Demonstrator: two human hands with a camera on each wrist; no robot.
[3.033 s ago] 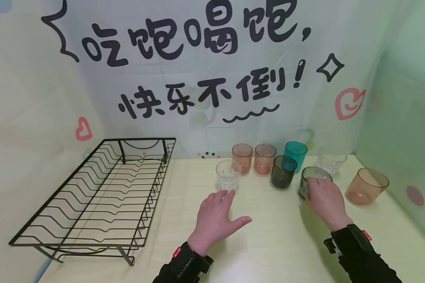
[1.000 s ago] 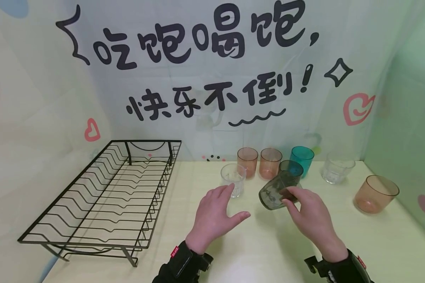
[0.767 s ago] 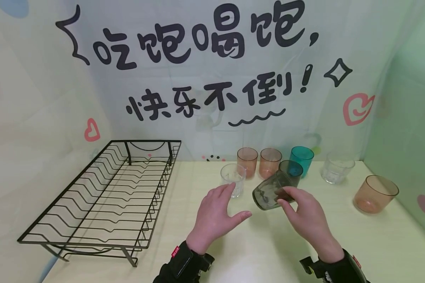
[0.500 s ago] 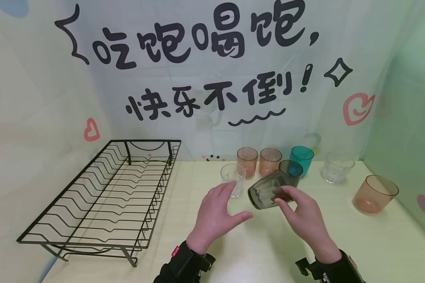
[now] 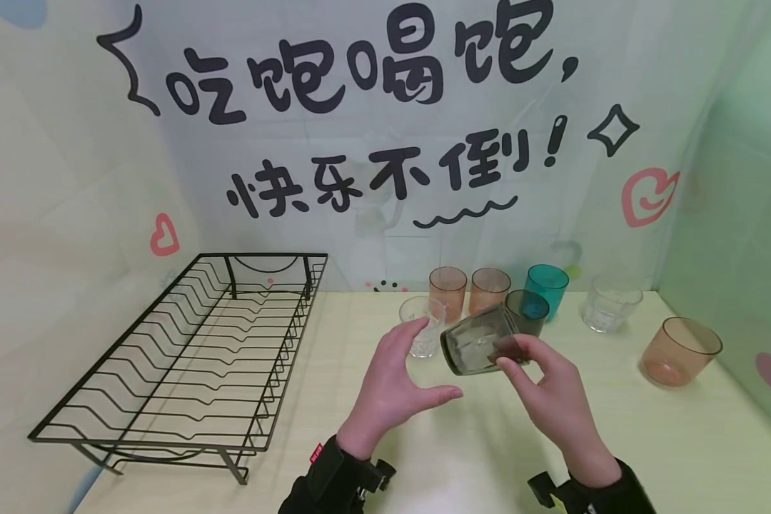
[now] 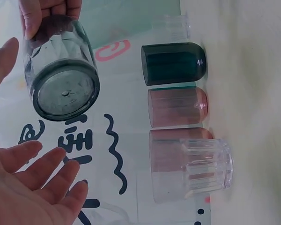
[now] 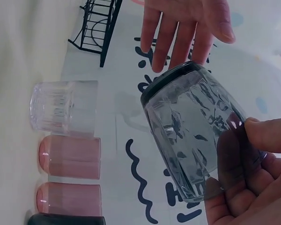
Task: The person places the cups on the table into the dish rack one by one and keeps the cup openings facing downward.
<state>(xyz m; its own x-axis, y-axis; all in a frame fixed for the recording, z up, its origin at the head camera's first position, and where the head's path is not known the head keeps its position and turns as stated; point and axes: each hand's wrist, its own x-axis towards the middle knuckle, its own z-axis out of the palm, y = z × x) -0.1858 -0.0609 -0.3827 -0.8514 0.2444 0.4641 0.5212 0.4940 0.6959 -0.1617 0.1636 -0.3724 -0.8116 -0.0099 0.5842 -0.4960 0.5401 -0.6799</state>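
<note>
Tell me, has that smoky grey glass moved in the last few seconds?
Yes. The grey glass has left the table beside the orange cup; the right hand holds it tilted, leftward, near the clear glass.

smoky grey faceted glass [image 5: 475, 347], two pink cups [image 5: 447, 290], a teal cup [image 5: 545, 287], seemingly black rack [image 5: 186, 357].

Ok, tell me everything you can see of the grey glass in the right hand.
The grey glass is a smoky, see-through tumbler with faceted walls and a thick round base. It looks empty. It is off the table, tipped on its side with the base toward the left hand and the mouth toward the right hand, whose fingers and thumb grip it near the rim. The left hand is open just beside the base, not touching it. Behind it stand a clear ribbed glass and a dark glass.
</note>
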